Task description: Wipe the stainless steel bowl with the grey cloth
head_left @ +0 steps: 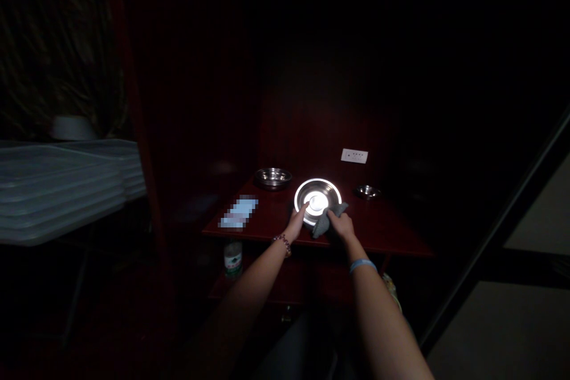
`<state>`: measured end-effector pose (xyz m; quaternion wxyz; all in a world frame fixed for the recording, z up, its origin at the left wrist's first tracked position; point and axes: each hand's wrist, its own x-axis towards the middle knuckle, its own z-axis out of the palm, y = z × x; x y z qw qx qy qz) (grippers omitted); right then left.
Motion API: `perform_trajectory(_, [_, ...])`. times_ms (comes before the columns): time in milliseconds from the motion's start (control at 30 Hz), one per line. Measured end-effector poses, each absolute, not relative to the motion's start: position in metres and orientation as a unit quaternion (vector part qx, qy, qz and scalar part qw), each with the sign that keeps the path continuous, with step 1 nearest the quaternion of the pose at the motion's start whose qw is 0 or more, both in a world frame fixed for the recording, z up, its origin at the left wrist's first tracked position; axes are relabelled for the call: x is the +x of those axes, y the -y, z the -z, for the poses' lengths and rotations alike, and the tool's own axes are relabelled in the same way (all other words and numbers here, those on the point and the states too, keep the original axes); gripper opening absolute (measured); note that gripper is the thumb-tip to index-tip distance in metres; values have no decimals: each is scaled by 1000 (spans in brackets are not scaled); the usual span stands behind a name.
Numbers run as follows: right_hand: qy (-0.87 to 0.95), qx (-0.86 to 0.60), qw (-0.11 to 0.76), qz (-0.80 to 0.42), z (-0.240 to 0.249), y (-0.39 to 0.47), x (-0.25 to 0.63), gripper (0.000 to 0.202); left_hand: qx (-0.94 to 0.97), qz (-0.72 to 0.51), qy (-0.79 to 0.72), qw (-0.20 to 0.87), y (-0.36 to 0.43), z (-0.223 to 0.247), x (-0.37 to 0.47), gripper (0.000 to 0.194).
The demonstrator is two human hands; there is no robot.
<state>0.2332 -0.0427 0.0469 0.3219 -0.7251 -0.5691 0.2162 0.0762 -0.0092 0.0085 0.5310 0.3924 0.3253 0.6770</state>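
A shiny round metal plate point(317, 190) is held up over the dark red desk point(267, 219), tilted toward me. My left hand point(295, 225) grips its lower left rim, thumb on the inner face. At the lower right rim, my right hand point(342, 225) is closed on a grey cloth point(322, 225), which touches the plate. Several stacked metal plates point(273, 178) rest on the desk at the back left. A smaller metal dish point(367, 192) sits to the right.
A blurred-out flat bright object point(239, 212) lies at the desk's left. Below stands a bottle point(233, 260). A white wall socket point(354, 156) is behind the desk. Stacked translucent trays point(62, 190) are at far left, with a white bowl point(72, 128) behind them.
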Motion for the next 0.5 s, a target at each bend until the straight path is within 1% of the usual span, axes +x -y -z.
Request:
perform_trajectory(233, [559,-727,327,-226,-48,42,232,56,399,-669,-340,527,15,-13,76,48])
perform_trajectory(433, [545,-721,343,-256,-48,40,232,56,421,-672,-335,509,16,-13,76,45])
perform_trajectory(500, [539,-721,350,-259,-47,39,232,55,434,-671,-327,505,15,-12,75,47])
